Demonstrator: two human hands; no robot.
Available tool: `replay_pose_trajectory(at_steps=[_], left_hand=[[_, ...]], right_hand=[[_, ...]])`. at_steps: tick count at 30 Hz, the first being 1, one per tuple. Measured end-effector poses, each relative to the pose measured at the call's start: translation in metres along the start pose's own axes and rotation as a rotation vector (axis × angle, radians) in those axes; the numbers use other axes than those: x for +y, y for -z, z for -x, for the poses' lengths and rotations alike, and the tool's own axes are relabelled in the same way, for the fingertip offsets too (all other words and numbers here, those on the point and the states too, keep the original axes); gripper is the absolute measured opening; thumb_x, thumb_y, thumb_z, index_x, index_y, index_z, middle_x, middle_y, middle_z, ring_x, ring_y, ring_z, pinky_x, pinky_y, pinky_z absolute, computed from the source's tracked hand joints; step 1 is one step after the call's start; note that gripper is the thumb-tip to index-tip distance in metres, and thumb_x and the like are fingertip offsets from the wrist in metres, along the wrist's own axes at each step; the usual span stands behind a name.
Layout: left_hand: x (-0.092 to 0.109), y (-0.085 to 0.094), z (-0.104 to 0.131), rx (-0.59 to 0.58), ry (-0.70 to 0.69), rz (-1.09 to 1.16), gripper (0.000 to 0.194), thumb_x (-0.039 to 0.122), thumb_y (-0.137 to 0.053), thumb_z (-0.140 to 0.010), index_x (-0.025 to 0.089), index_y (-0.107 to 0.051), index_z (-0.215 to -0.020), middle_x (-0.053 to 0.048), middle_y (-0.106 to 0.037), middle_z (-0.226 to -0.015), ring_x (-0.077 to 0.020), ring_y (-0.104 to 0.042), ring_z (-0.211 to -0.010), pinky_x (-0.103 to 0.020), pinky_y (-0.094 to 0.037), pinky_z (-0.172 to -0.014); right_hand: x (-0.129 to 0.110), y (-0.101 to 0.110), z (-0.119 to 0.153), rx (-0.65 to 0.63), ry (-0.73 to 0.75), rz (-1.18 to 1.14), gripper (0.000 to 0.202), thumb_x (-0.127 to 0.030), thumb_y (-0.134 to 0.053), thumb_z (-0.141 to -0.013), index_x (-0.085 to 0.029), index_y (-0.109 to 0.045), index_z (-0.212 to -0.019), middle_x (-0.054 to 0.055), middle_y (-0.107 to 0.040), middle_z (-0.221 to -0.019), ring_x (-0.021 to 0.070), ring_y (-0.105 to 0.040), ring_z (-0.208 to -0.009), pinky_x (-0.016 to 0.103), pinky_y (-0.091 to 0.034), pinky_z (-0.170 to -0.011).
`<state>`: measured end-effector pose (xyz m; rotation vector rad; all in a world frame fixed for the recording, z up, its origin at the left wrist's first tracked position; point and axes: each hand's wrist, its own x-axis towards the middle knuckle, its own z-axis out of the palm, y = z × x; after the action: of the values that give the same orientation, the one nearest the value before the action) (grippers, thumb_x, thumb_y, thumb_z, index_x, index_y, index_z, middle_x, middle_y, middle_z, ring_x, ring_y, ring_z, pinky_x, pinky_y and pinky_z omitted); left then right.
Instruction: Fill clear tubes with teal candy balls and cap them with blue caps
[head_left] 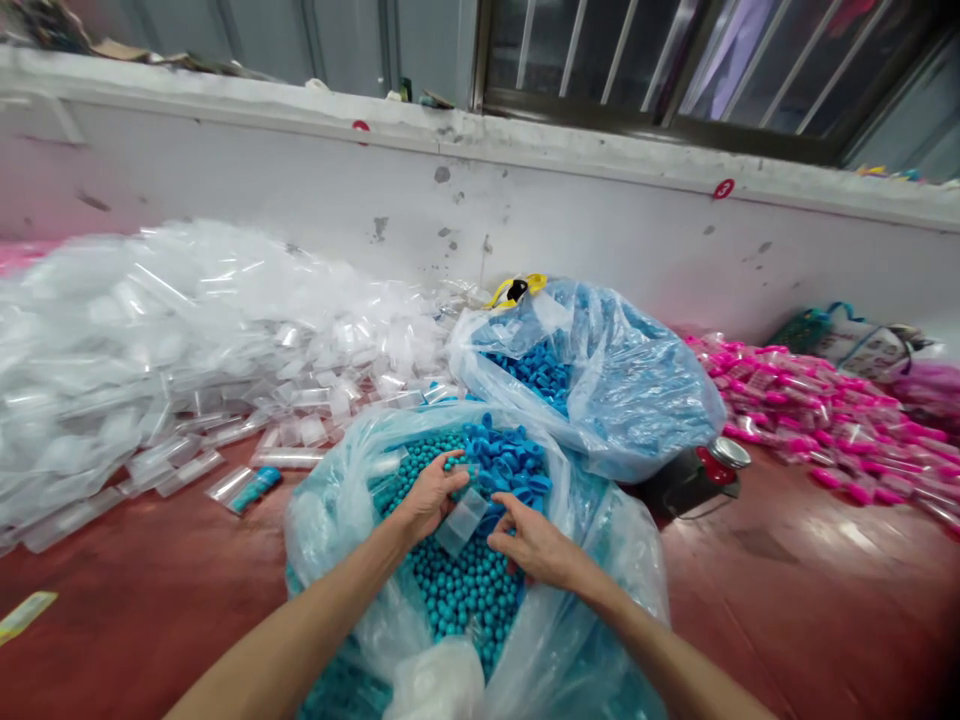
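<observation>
Red floor: bare lane along right edge of front bag; flask obstructs far end. Rear bag bars far rim. Leftward, clear plastic heap blocks wall. Mouth reachable from above; left hand and right hand crowd middle.

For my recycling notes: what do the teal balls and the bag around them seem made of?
Teal balls: probably hard plastic, smooth and slightly shiny, judging by small highlights; coated beads remain possible. Bag: apparently thin plastic film, being translucent, glossy and creased.
</observation>
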<state>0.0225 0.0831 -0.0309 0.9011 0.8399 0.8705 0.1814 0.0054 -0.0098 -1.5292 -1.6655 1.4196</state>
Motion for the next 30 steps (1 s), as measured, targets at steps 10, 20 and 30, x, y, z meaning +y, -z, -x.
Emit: replay_pose_trajectory(at_steps=[10, 20, 30], left_hand=[[0.034, 0.021, 0.015, 0.044, -0.053, 0.049, 0.048, 0.021, -0.070, -0.061, 0.016, -0.048, -0.103, 0.002, -0.056, -0.071, -0.0086, -0.054, -0.057, -0.019, -0.041, -0.047], [0.001, -0.001, 0.034, -0.055, 0.226, -0.452, 0.016, 0.005, -0.062, -0.045, 0.016, -0.060, -0.057, 0.007, -0.045, -0.040, -0.0096, -0.043, -0.041, -0.021, -0.029, -0.044], [-0.018, -0.025, 0.021, -0.054, 0.273, -0.211, 0.025, 0.019, -0.066, -0.051, 0.018, -0.052, -0.072, 0.006, -0.049, -0.052, -0.0113, -0.048, -0.050, -0.024, -0.038, -0.050]], right_hand=[[-0.023, -0.047, -0.058, -0.076, -0.061, -0.516, 0.053, -0.018, -0.056, -0.061, -0.018, -0.039, -0.111, -0.001, -0.058, -0.078, 0.0148, -0.061, -0.065, 0.023, -0.048, -0.047], [-0.010, 0.027, -0.007, 0.201, -0.042, -0.566, 0.034, -0.032, -0.062, -0.067, -0.018, -0.050, -0.095, 0.001, -0.058, -0.081, 0.0104, -0.059, -0.059, 0.022, -0.046, -0.047], [-0.004, 0.028, 0.007, 0.230, 0.022, -0.512, 0.034, -0.038, -0.062, -0.066, -0.016, -0.055, -0.090, 0.000, -0.060, -0.075, 0.0097, -0.057, -0.056, 0.021, -0.044, -0.047]])
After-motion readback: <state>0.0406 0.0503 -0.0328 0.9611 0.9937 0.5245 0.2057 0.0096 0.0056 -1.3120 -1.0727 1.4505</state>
